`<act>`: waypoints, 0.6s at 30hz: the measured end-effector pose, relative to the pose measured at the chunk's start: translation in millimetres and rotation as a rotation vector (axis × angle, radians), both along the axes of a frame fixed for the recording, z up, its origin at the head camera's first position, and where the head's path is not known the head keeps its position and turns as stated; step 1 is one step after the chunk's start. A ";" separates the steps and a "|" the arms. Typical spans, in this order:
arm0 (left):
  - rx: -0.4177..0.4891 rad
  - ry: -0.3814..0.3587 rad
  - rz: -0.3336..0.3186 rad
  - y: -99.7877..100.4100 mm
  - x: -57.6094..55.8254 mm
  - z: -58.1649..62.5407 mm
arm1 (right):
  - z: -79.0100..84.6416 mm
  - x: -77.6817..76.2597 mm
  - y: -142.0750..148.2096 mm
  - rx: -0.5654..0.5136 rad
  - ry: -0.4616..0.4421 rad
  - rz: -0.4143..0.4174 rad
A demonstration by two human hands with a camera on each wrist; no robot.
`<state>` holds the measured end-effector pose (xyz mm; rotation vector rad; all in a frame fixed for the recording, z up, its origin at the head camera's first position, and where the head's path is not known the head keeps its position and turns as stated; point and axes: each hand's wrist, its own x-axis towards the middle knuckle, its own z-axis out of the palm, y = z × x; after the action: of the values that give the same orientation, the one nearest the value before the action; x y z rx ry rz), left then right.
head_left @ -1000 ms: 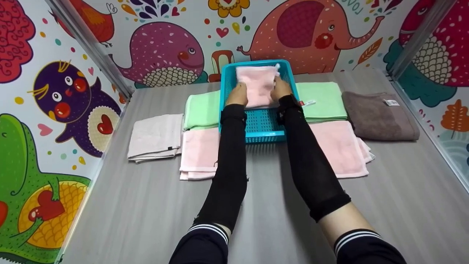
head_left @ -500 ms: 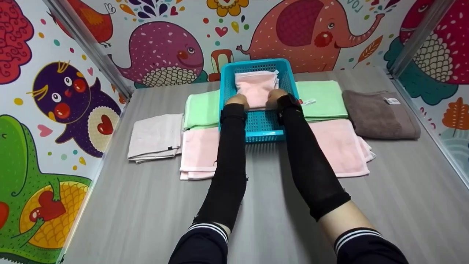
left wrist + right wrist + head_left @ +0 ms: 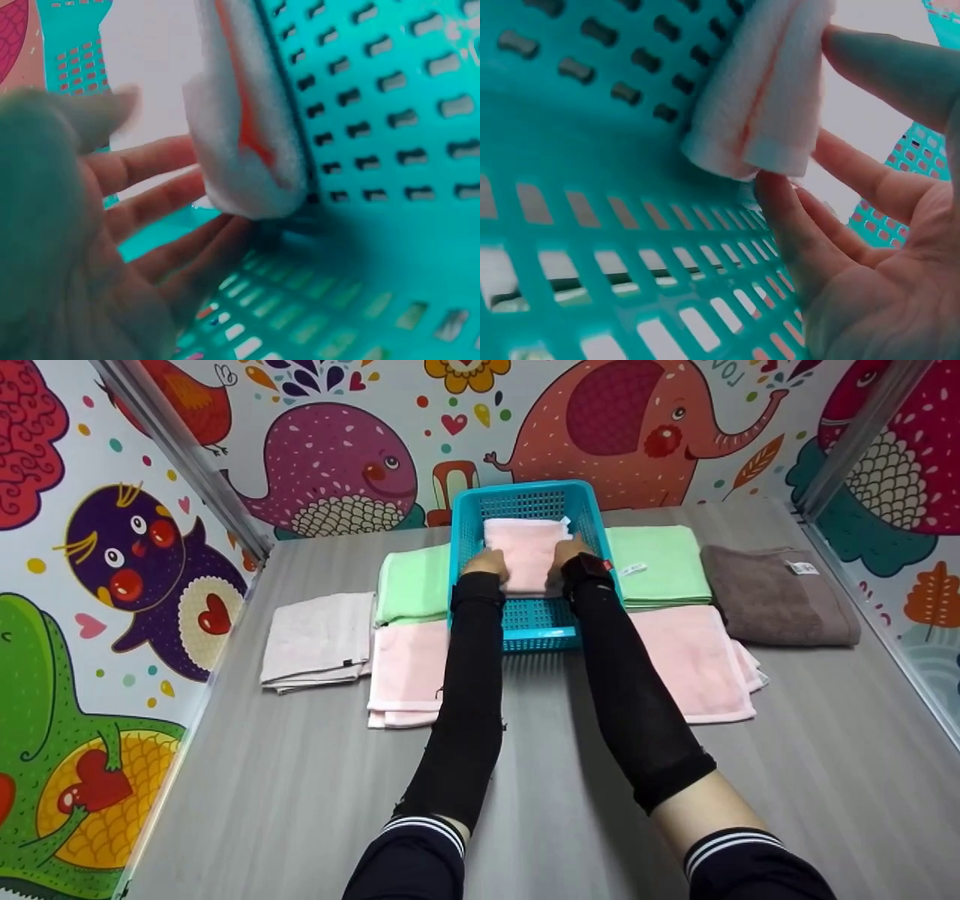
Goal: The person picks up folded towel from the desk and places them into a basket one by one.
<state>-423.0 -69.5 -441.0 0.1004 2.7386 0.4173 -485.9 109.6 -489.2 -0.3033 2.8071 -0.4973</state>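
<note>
A folded pink towel [image 3: 529, 556] lies inside the turquoise plastic basket [image 3: 517, 488]. My left hand [image 3: 487, 564] is at the towel's left side, my right hand [image 3: 570, 553] at its right. In the left wrist view, straight fingers [image 3: 161, 154] touch the towel's folded edge [image 3: 259, 180] from the side and below, while the thumb stands away from it. The right wrist view has the thumb [image 3: 877, 64] against the towel [image 3: 780, 97] and extended fingertips at its lower corner. The basket's perforated wall and floor surround both hands.
Left of the basket lie a light grey towel [image 3: 319, 637], a green towel [image 3: 416, 581] and a pink towel [image 3: 409, 667]. On its right are a green stack [image 3: 660, 562], pink towels [image 3: 694, 660] and a brown towel [image 3: 780, 596]. Cartoon-printed walls [image 3: 465, 427] enclose the grey table [image 3: 540, 780].
The pink towel has come down into the basket and slightly toward me, and now lies flatter. Both hands moved with it, the left one with its thumb now off the towel.
</note>
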 end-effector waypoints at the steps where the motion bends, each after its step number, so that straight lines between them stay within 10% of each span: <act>1: 0.013 0.015 0.008 -0.1 1.8 0.1 | -0.6 -0.6 -0.3 -0.012 0.004 0.001; 5: 0.045 0.046 -0.016 -1.9 1.7 -8.0 | -1.5 0.2 -1.1 0.031 -0.004 0.085; 14: -0.070 0.025 -0.076 -12.2 -73.0 -84.1 | 6.2 7.8 -2.0 0.127 -0.074 0.138; 18: -0.057 0.030 -0.080 -10.5 -64.6 -75.0 | 7.0 7.7 -1.8 0.120 -0.066 0.140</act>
<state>-487.6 -80.0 -516.0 0.2015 2.7624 0.3177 -478.2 107.8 -482.2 -0.4450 2.7134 -0.3010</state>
